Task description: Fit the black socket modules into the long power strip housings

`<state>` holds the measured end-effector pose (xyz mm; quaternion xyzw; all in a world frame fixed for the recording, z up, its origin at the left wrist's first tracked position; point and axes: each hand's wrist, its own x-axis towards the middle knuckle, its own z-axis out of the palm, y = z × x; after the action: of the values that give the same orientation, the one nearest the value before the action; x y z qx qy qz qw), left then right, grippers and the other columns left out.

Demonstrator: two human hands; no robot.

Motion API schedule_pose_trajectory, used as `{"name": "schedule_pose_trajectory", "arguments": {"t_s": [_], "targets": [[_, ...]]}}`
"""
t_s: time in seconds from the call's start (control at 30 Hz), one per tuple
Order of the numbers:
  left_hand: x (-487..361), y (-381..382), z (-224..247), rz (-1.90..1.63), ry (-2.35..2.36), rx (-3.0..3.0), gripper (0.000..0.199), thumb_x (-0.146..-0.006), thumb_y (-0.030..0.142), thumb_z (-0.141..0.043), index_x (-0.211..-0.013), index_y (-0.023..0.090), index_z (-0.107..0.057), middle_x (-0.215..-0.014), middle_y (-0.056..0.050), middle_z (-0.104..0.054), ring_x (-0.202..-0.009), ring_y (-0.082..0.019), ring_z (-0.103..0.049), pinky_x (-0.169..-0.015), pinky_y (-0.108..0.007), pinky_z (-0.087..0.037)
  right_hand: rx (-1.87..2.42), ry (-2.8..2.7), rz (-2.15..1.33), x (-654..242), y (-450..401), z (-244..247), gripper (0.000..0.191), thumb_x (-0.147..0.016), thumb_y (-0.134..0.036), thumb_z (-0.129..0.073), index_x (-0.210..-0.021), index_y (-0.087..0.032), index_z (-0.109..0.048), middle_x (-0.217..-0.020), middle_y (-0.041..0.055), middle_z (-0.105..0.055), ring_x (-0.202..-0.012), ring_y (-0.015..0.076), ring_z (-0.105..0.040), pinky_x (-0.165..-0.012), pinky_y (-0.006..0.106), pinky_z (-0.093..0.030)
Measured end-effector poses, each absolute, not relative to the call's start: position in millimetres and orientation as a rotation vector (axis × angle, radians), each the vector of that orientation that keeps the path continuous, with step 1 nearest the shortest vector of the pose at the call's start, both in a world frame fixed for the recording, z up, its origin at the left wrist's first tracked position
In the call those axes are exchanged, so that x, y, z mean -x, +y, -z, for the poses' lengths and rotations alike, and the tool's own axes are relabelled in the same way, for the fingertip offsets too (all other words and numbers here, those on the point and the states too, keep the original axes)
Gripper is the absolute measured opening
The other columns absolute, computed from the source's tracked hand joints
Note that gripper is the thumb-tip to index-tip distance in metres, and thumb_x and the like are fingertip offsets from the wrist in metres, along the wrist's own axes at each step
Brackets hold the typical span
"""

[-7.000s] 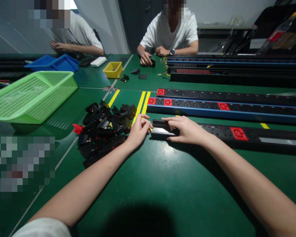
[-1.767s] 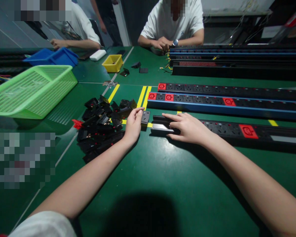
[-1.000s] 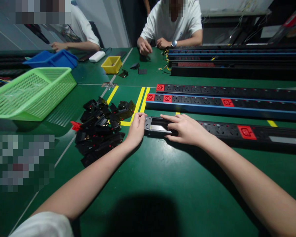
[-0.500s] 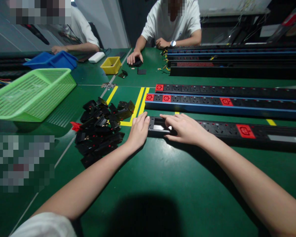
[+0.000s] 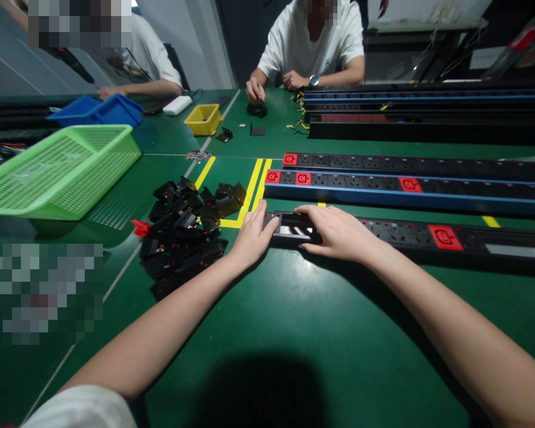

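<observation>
A long black power strip lies nearest me, with one red socket along it. My left hand is closed around its left end, the thumb lying over the end socket module. My right hand straddles the strip farther right, fingers on the far edge and thumb on the near edge. Between the hands an open gap shows a pale inner surface. Left of my left hand sits a heap of black socket modules, with a red piece at its side.
Behind lie a blue-edged strip and another black strip. A green basket, blue bins and a yellow bin stand left. More strips lie far right. Across the table, a co-worker's hand is above a black part.
My left thumb has moved right over the end module. My right index finger has drawn back from the gap, exposing more of it. The co-worker's hand opposite has lifted off the black part.
</observation>
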<state>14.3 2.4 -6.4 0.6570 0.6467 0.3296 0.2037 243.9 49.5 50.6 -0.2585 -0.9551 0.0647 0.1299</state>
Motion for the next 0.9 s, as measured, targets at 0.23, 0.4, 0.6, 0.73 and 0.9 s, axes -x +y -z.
{"name": "schedule_pose_trajectory", "arguments": {"t_s": [0.23,0.4,0.6,0.73,0.9], "targets": [[-12.4,1.5,7.1,-0.918,1.74,-1.77,0.067,-0.096,0.056,-0.035,-0.149,0.015,-0.037,-0.16,-0.015,-0.031,-0.151,-0.03,-0.02,-0.122,-0.052,-0.014,0.744,-2.767,-0.221,-244.0,49.6,-51.2,0.065,-0.082,-0.042,-0.065,-0.135,-0.016,-0.039,-0.121,0.0152,-0.064,-0.103,0.0311,-0.065,-0.085,0.042,-0.049],[-9.7,1.2,6.1,-0.908,1.705,-1.757,0.068,-0.095,0.057,-0.036,-0.15,0.018,-0.036,-0.16,-0.014,-0.031,-0.151,-0.03,-0.018,-0.122,-0.053,-0.014,0.747,-2.754,-0.261,-243.6,49.1,-52.1,0.065,-0.082,-0.04,-0.066,-0.136,-0.017,-0.039,-0.122,0.0152,-0.064,-0.105,0.031,-0.064,-0.086,0.043,-0.049],[-9.2,0.1,3.8,-0.834,1.64,-1.871,0.068,-0.095,0.052,-0.039,-0.152,0.017,-0.03,-0.16,-0.015,-0.028,-0.148,-0.032,-0.026,-0.12,-0.053,-0.02,0.745,-2.757,-0.261,-243.7,49.3,-51.6,0.066,-0.081,-0.04,-0.066,-0.136,-0.016,-0.039,-0.123,0.0162,-0.064,-0.107,0.0314,-0.064,-0.088,0.044,-0.049],[-14.6,-2.2,1.6,-0.75,1.57,-1.98,0.071,-0.096,0.051,-0.033,-0.155,0.013,-0.02,-0.163,-0.018,-0.017,-0.144,-0.033,-0.031,-0.118,-0.053,-0.024,0.747,-2.759,-0.222,-244.1,49.6,-50.8,0.066,-0.081,-0.04,-0.066,-0.136,-0.015,-0.039,-0.125,0.0165,-0.063,-0.108,0.0315,-0.063,-0.089,0.044,-0.05],[-21.4,-7.2,-0.7,-0.813,1.665,-1.99,0.065,-0.095,0.05,-0.037,-0.149,0.015,-0.027,-0.158,-0.019,-0.026,-0.145,-0.033,-0.026,-0.117,-0.053,-0.023,0.741,-2.757,-0.218,-244.4,49.3,-50.2,0.066,-0.081,-0.041,-0.066,-0.136,-0.017,-0.039,-0.124,0.0157,-0.063,-0.107,0.0314,-0.064,-0.088,0.044,-0.05]]}}
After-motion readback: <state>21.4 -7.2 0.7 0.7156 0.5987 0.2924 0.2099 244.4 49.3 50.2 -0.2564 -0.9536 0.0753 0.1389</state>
